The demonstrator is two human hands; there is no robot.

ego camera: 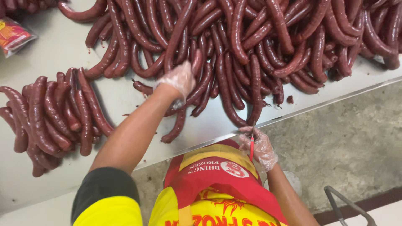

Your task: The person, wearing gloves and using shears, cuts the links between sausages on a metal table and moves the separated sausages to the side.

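Two gloved hands worked at a steel table [125,100]. Left hand [179,80] gripped a red sausage [196,62] from the pile ahead. Right hand [259,147], nearer the body, closed around a red-handled blade [252,144].

My one view: head camera | looked steeply down, close over the table's [58,50] near edge | faced across it toward the far edge | floor [351,138] at right.
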